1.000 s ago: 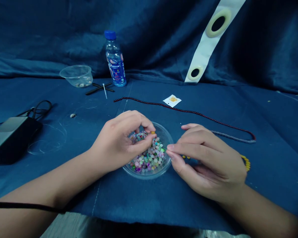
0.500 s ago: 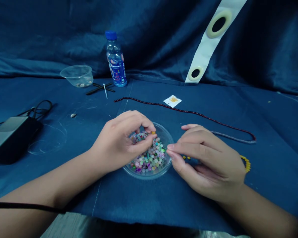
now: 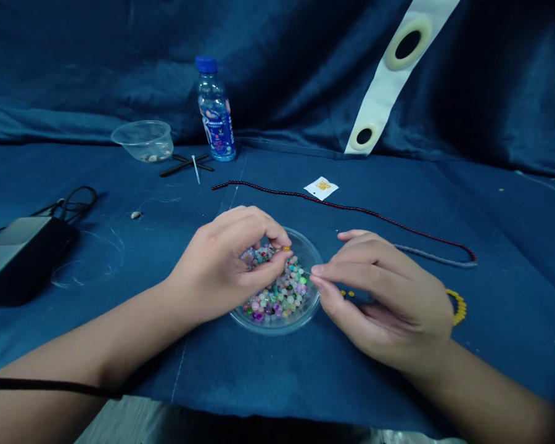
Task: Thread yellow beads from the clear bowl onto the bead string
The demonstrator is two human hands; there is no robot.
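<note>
Orange bead (image 3: 285, 248) pinched by left hand (image 3: 222, 262) over clear dish (image 3: 271, 327) of mixed beads; right hand (image 3: 383, 302) pinches fine thread (image 3: 306, 273).

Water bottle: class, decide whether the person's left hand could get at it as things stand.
Probably yes. The water bottle stands upright beyond the left hand, only a low bead strand lying between. But its grip pinches an orange bead over the bead bowl, so it's busy.
</note>
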